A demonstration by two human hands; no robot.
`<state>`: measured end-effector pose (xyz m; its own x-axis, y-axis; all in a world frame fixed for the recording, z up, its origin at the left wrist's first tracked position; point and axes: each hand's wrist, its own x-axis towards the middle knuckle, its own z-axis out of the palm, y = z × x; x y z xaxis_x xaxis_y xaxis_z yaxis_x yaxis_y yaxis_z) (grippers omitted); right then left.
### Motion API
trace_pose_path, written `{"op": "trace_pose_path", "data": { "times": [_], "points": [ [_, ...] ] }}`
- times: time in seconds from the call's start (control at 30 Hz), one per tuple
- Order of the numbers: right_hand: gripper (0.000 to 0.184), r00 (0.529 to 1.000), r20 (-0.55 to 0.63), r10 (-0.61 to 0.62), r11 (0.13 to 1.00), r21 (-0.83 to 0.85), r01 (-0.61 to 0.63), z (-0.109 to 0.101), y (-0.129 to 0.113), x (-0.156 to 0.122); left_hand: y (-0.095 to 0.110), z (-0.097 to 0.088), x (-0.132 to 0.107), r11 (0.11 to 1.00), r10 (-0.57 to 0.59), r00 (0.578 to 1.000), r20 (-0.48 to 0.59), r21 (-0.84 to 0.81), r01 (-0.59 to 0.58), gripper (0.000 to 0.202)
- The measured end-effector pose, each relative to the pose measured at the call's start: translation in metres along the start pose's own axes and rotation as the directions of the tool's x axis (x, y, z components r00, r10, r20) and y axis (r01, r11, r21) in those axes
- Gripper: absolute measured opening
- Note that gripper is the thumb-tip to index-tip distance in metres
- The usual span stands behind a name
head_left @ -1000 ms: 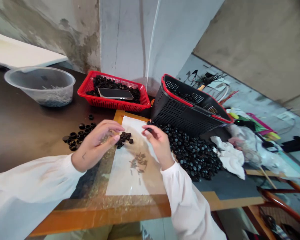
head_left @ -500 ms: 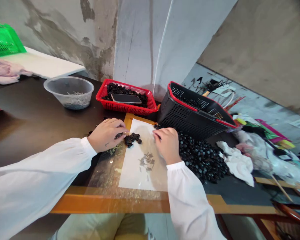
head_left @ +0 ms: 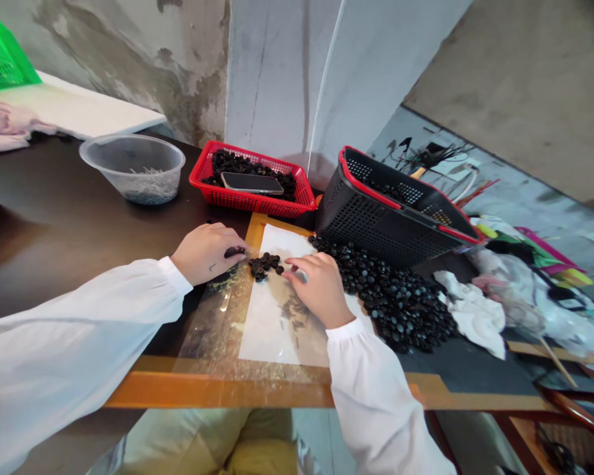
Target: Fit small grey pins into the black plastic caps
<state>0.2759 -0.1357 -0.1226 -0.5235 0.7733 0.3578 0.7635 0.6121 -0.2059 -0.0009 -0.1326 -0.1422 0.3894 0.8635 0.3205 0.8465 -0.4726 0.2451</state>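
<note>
Rnd blk caps [head_left: 263, 264] (loosely clustered)

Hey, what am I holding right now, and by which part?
I can't tell. Something dark shows within the curled left hand, perhaps just shadow; the right hand is close to a black piece, without a clear grip.

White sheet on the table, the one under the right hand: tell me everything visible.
The white sheet looks like plain paper: thin, roughly rectangular, lying flat, its long sides running away from the person. Small black pieces cluster at its left edge, toward the far end; thin brownish slivers are scattered near its middle. The right hand is over it, hiding part and casting shade; contact is unclear. A heap of black pieces lies along its right side.
</note>
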Motion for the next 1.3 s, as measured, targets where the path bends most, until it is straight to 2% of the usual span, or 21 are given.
{"op": "trace_pose_path", "data": {
  "times": [0.13, 0.23, 0.37, 0.43, 0.53, 0.63, 0.73, 0.8, 0.93, 1.03, 1.1, 1.17, 1.23, 1.3],
  "points": [
    [0.017, 1.0, 0.02, -0.003, 1.0, 0.013, 0.003, 0.011, -0.005, 0.003, 0.004, -0.004, -0.002, 0.998, 0.001, 1.0, 0.014, 0.067, -0.002, 0.032],
    [0.013, 0.999, -0.006, 0.053, 0.995, 0.083, -0.052, 0.011, -0.007, 0.004, 0.003, -0.003, -0.003, 0.994, -0.004, 1.0, 0.013, 0.106, 0.002, 0.031],
    [0.018, 0.977, -0.05, 0.209, 0.925, 0.336, -0.181, 0.01, -0.004, 0.002, 0.002, -0.002, -0.005, 0.99, 0.016, 1.0, -0.024, 0.142, -0.012, 0.03],
    [0.02, 0.97, -0.019, 0.241, 0.854, 0.48, -0.203, 0.011, -0.001, 0.001, 0.008, -0.004, -0.006, 0.989, 0.038, 0.994, -0.098, 0.149, -0.023, 0.029],
    [0.018, 0.975, 0.007, 0.221, 0.75, 0.638, -0.175, 0.014, 0.002, 0.002, 0.03, -0.008, -0.007, 0.99, 0.134, 0.967, -0.218, 0.078, -0.119, 0.026],
    [0.017, 0.978, -0.017, 0.207, 0.725, 0.675, -0.141, 0.013, 0.002, 0.003, 0.062, -0.005, -0.012, 0.948, 0.301, 0.944, -0.134, -0.06, -0.311, 0.02],
    [0.017, 0.971, -0.025, 0.238, 0.737, 0.656, -0.164, 0.012, 0.0, 0.005, 0.084, 0.007, -0.016, 0.934, 0.344, 0.938, -0.032, -0.096, -0.345, 0.021],
    [0.018, 0.964, 0.005, 0.267, 0.686, 0.701, -0.194, 0.012, -0.002, 0.005, 0.091, 0.015, -0.017, 0.937, 0.332, 0.943, 0.006, -0.115, -0.329, 0.023],
    [0.021, 0.953, 0.1, 0.286, 0.469, 0.853, -0.23, 0.014, -0.004, 0.004, 0.092, 0.023, -0.017, 0.941, 0.31, 0.951, -0.01, -0.141, -0.309, 0.025],
    [0.024, 0.941, 0.158, 0.3, 0.318, 0.913, -0.255, 0.014, -0.003, 0.003, 0.087, 0.019, -0.016, 0.941, 0.255, 0.964, -0.079, -0.21, -0.266, 0.021],
    [0.026, 0.934, 0.187, 0.303, 0.255, 0.929, -0.269, 0.014, -0.003, 0.003, 0.082, 0.014, -0.016, 0.937, 0.155, 0.974, -0.167, -0.286, -0.198, 0.017],
    [0.028, 0.932, 0.204, 0.298, 0.234, 0.932, -0.278, 0.014, -0.002, 0.003, 0.077, 0.009, -0.015, 0.92, 0.048, 0.971, -0.234, -0.368, -0.134, 0.014],
    [0.027, 0.935, 0.204, 0.288, 0.26, 0.924, -0.282, 0.014, -0.002, 0.002, 0.074, 0.004, -0.013, 0.887, -0.036, 0.969, -0.245, -0.455, -0.081, 0.013],
    [0.023, 0.944, 0.168, 0.284, 0.379, 0.885, -0.272, 0.014, -0.004, 0.002, 0.073, 0.001, -0.012, 0.847, -0.109, 0.968, -0.226, -0.531, -0.029, 0.013]
  ]
}}
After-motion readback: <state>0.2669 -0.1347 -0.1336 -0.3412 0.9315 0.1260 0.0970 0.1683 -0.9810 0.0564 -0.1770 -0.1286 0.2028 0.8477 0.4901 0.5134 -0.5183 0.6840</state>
